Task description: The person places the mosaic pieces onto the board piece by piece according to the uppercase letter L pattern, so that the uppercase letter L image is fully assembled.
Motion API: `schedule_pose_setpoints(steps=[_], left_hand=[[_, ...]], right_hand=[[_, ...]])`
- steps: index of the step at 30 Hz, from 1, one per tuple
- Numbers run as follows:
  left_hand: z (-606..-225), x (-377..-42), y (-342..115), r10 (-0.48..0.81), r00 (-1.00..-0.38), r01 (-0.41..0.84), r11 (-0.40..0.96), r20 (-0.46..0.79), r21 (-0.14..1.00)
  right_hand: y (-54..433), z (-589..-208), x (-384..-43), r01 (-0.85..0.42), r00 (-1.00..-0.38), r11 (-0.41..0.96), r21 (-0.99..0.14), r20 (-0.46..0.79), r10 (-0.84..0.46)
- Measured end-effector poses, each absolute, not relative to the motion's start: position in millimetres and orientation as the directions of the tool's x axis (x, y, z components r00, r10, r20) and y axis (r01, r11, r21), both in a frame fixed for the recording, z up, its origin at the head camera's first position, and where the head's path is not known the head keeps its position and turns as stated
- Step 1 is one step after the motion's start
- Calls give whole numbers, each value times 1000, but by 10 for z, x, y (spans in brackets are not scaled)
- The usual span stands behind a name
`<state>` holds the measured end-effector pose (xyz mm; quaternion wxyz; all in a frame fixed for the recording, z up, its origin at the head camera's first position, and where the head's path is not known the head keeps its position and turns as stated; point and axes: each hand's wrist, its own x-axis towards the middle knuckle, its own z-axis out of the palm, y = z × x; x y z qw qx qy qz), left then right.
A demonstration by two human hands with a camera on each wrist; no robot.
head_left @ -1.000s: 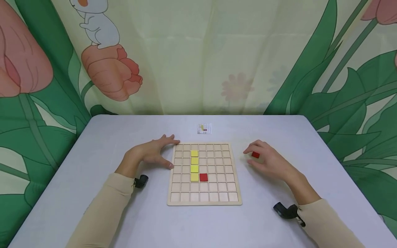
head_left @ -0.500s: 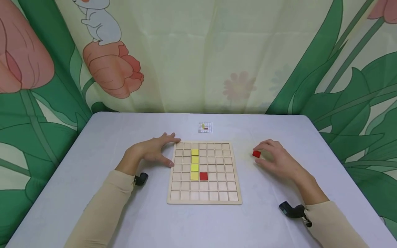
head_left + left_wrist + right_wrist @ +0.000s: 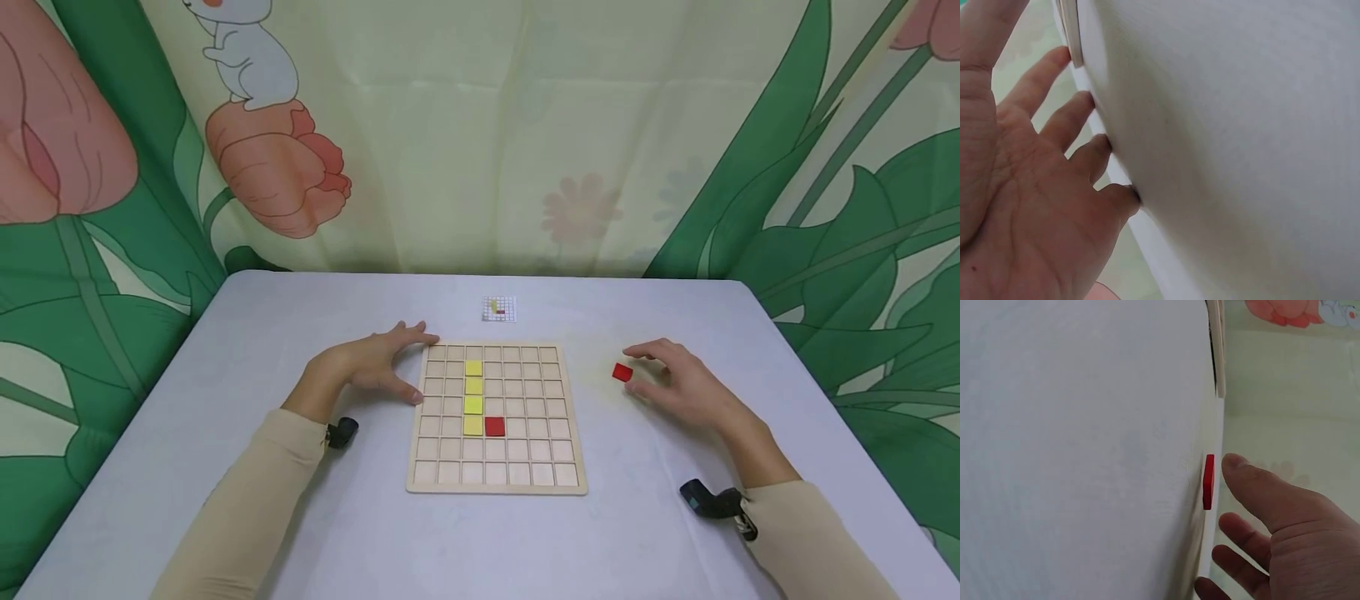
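A wooden grid board (image 3: 450, 473) lies flat on the table. Four-sided yellow tiles (image 3: 473, 386) form one column in its grid, and a red tile (image 3: 495, 427) sits just right of the lowest one. My left hand (image 3: 372, 365) is spread at the board's left side, thumb and index fingertip touching the edge; the other fingertips appear to rest on the table in the left wrist view. Right of the board, a loose red tile (image 3: 622, 372) lies on the cloth. My right hand (image 3: 686, 390) is beside it, fingers loosely bent and apart from the tile, holding nothing.
A small printed card (image 3: 499, 308) with a coloured grid pattern lies behind the board. White cloth covers the table (image 3: 495, 550). A patterned curtain (image 3: 480, 167) hangs behind the table's far edge.
My right hand has drawn back to the right, uncovering the loose red tile that was between its fingers. The tile stays in about the same place. My left hand has stayed at the board.
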<state>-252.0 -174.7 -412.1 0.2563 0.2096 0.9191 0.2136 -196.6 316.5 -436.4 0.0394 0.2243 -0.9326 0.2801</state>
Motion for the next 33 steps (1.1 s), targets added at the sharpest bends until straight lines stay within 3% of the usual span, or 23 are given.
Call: schedule_pose_setpoints(steps=[9,28,33], left_hand=[[-4113,-2499,-1699,493,-780,271,820,-384,504],[-4125,-2515,-1733,488,-784,265,822,-384,503],[-4113,-2503,-1739,484,-787,267,826,-382,497]], right_hand=[[3133,-4399,-2009,-360,-931,772,-524,154,-330],[3015,-4361,-2020,-414,-909,818,-399,136,-394],[3005,-4352,-2001,-437,-898,792,-427,149,-415]])
